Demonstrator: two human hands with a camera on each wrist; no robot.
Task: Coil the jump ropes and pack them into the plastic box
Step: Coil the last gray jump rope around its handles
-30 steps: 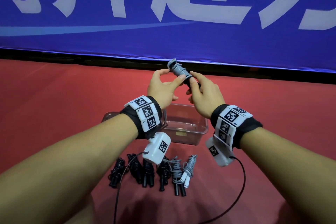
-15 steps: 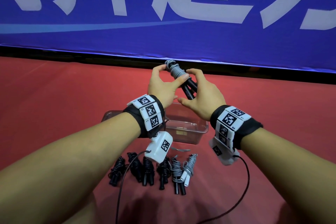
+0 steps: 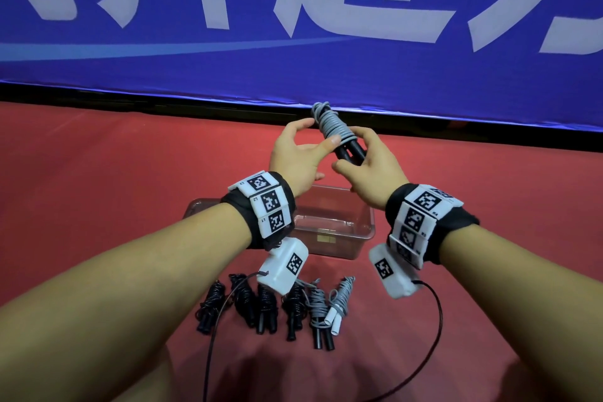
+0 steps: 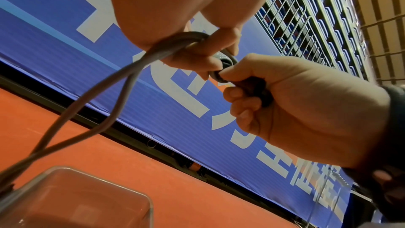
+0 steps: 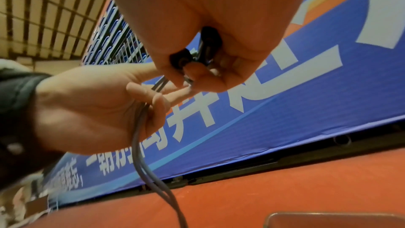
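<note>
Both hands hold one grey jump rope (image 3: 331, 122) in the air above the clear plastic box (image 3: 329, 222). Its cord is wound round its two black handles (image 3: 350, 150). My right hand (image 3: 365, 166) grips the handles (image 5: 210, 39). My left hand (image 3: 298, 153) pinches the grey coil with thumb and fingers. In the wrist views a loose doubled length of grey cord (image 4: 105, 96) hangs down from my left hand (image 5: 98, 108) toward the box (image 4: 72, 200). The box looks empty.
Several coiled ropes lie in a row on the red floor near me: black ones (image 3: 248, 303) at left, a grey one with black handles (image 3: 318, 313) and a grey one with white handles (image 3: 339, 303). A blue banner wall (image 3: 293, 26) stands behind. A black cable (image 3: 434, 336) trails from my right wrist.
The rope bundle has tipped from lying across to pointing up and away. My right hand has slid down onto the black handles while the left stays on the coil.
</note>
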